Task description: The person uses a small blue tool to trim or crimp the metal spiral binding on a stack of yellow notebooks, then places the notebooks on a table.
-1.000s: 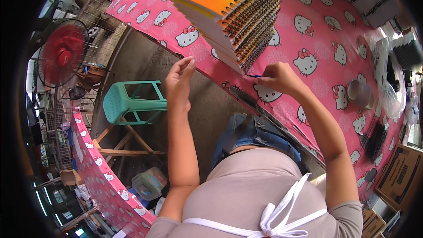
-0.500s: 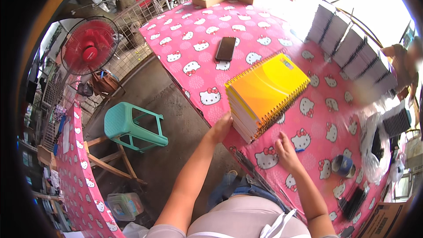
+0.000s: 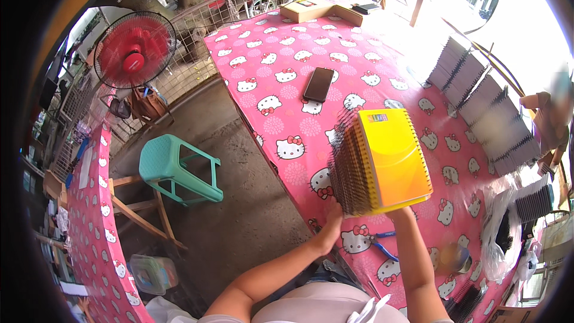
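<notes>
A thick stack of spiral notebooks with a yellow-orange cover on top is in front of me, its left side smeared by motion. My right hand grips the stack from its near edge, with the fingers hidden behind and beneath it. Beside the stack's lower left corner is my left hand, its fingers stretched toward the bindings; whether they touch is unclear. Blue-handled pliers lie on the pink tablecloth just below the stack, between my forearms.
On the pink-covered table lie a phone and a shallow cardboard box. Tall notebook stacks line the right side, near plastic wrap and a round tin. A green stool and red fan stand left.
The notebook stack has turned, so its label has gone from the upper right to the upper left. My right hand has moved from beside it to grip its near edge. The pliers now show.
</notes>
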`<state>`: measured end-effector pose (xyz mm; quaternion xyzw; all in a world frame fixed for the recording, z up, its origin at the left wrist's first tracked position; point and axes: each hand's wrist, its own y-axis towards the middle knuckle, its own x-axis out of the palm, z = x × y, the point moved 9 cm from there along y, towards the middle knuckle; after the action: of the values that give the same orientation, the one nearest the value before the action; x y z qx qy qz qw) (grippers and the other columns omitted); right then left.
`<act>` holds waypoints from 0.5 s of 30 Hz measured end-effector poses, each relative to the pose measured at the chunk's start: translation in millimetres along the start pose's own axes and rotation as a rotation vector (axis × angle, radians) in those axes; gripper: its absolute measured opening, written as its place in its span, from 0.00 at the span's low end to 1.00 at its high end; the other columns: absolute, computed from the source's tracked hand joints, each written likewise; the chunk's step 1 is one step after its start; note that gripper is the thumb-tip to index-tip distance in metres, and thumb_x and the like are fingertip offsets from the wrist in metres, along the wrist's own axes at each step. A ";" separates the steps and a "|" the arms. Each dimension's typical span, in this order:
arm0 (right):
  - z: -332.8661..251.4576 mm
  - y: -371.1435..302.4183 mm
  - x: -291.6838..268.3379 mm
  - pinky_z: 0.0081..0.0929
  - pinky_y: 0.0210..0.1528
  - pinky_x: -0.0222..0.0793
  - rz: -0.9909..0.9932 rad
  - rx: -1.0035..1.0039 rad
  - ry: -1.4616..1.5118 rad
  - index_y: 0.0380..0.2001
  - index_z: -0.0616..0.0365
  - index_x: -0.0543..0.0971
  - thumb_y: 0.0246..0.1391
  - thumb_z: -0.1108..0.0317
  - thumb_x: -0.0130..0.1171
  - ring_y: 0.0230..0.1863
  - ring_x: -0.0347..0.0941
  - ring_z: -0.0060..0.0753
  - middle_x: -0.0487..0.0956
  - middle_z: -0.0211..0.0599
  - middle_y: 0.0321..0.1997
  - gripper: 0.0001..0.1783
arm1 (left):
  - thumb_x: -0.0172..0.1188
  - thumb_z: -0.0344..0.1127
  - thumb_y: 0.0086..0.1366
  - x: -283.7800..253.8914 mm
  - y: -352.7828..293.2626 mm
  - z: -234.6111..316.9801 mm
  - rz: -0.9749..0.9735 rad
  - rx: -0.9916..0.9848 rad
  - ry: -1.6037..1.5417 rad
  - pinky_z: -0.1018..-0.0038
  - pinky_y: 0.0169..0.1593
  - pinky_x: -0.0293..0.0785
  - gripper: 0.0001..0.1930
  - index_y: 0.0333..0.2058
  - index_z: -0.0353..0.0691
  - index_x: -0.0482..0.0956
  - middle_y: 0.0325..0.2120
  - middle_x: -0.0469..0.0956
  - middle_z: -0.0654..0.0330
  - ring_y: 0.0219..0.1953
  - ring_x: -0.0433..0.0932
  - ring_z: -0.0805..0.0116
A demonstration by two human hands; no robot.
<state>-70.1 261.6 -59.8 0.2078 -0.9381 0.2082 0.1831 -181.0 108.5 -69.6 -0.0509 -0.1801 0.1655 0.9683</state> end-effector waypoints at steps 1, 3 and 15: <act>-12.0 7.5 0.7 0.32 0.53 0.67 -0.048 -0.010 -0.042 0.52 0.55 0.72 0.62 0.49 0.50 0.54 0.69 0.29 0.76 0.36 0.49 0.24 | 0.28 0.52 0.76 12.4 -1.6 -7.7 -0.001 -0.020 -0.059 0.73 0.71 0.35 0.32 0.70 0.40 0.38 0.70 0.43 0.61 0.71 0.39 0.71; -33.3 21.9 4.3 0.32 0.53 0.67 -0.135 -0.038 -0.138 0.53 0.56 0.72 0.62 0.50 0.49 0.54 0.69 0.30 0.76 0.36 0.50 0.24 | 0.29 0.53 0.76 28.6 -8.5 -20.3 0.000 -0.070 -0.173 0.73 0.71 0.33 0.33 0.70 0.41 0.34 0.71 0.39 0.63 0.71 0.36 0.73; 27.0 -80.5 -0.7 0.41 0.47 0.71 0.023 0.158 0.013 0.51 0.63 0.71 0.64 0.37 0.41 0.44 0.74 0.38 0.77 0.43 0.47 0.36 | 0.46 0.44 0.70 -103.1 122.1 65.2 0.090 0.053 0.109 0.67 0.65 0.53 0.24 0.62 0.42 0.61 0.59 0.64 0.59 0.62 0.59 0.68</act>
<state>-38.9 182.7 -57.7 0.2094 -0.9198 0.2851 0.1697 -332.6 190.9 -62.5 -0.0423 -0.1203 0.2106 0.9692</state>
